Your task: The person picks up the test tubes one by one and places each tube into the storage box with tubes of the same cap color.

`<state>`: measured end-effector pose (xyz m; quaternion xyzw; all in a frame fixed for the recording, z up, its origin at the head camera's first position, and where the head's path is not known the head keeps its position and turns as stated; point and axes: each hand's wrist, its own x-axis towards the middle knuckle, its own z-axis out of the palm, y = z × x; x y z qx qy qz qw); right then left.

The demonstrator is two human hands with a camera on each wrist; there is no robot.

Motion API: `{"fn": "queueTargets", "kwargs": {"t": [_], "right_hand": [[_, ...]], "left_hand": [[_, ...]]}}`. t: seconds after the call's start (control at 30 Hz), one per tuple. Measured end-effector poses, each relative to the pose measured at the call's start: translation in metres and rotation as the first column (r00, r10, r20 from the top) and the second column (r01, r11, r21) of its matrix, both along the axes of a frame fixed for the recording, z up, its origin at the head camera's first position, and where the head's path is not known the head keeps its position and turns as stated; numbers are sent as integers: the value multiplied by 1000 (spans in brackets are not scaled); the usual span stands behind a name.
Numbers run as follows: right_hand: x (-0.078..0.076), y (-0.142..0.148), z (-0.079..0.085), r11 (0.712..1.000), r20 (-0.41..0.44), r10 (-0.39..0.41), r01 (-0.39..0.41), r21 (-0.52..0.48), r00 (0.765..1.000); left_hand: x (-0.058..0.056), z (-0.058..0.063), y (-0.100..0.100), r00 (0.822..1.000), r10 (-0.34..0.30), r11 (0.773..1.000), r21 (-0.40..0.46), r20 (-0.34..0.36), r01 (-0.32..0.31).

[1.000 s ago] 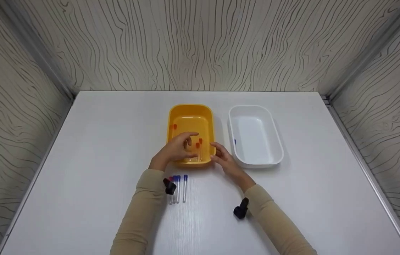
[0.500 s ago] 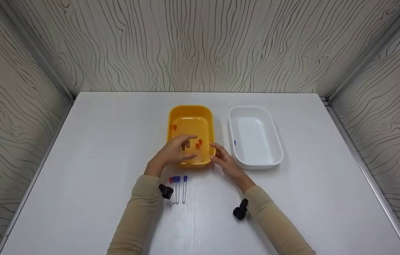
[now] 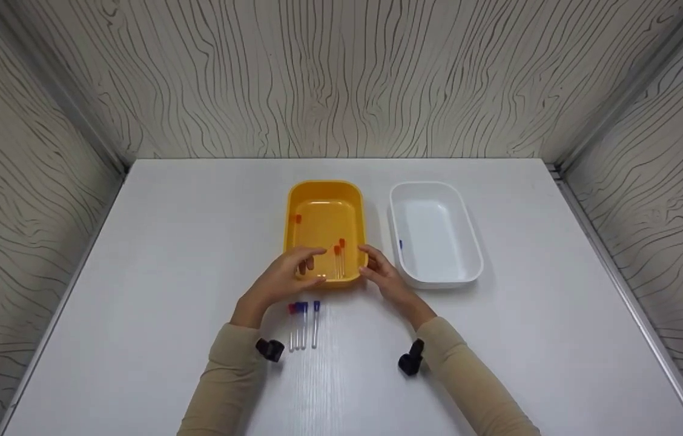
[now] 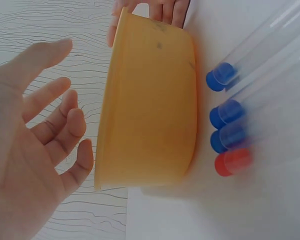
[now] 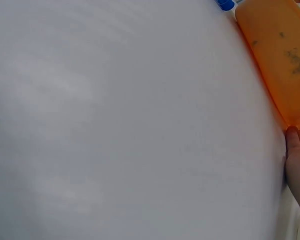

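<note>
Tabletop (image 3: pixel 196 242) bears four tubes (image 3: pixel 303 307) before a yellow tray (image 3: pixel 324 191), white tray (image 3: pixel 438 239) beside.

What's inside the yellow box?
Three red caps show in the yellow box: two on clear tubes near its right side, one by the left wall. The left hand hides the near left part, so I can't tell what's there.
</note>
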<state>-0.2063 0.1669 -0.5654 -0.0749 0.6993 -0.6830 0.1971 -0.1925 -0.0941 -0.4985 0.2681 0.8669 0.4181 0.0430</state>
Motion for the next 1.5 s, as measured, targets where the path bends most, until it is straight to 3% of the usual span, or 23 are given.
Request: {"fn": "queueTargets", "kwargs": {"t": [0.13, 0.33, 0.63, 1.0, 1.07, 1.3, 1.5], "right_hand": [[0, 0, -1, 1000, -10, 2, -2, 6, 1000], [0, 1, -1, 999, -28, 13, -14, -33, 1000], [0, 2, -1, 1000, -20, 26, -26, 2, 999], [-2, 3, -2, 999, -17, 23, -23, 22, 1000], [-2, 3, -3, 999, -13, 21, -21, 25, 1000], [-3, 1, -3, 999, -22, 36, -37, -35, 999], [-3, 2, -2, 999, -6, 27, -27, -29, 1000]], "left_hand": [[9, -2, -7, 1000, 2, 1000, 13, -27, -2], [21, -3, -16, 999, 31, 999, 19, 20, -31], [38, -13, -33, 995, 81, 996, 25, 56, -83], [58, -27, -49, 968, 171, 985, -11, 184, -172], [60, -30, -50, 965, 173, 985, -15, 198, -173], [63, -41, -54, 983, 95, 995, 14, 160, -98], [64, -44, -55, 979, 107, 994, -5, 171, -108]]}}
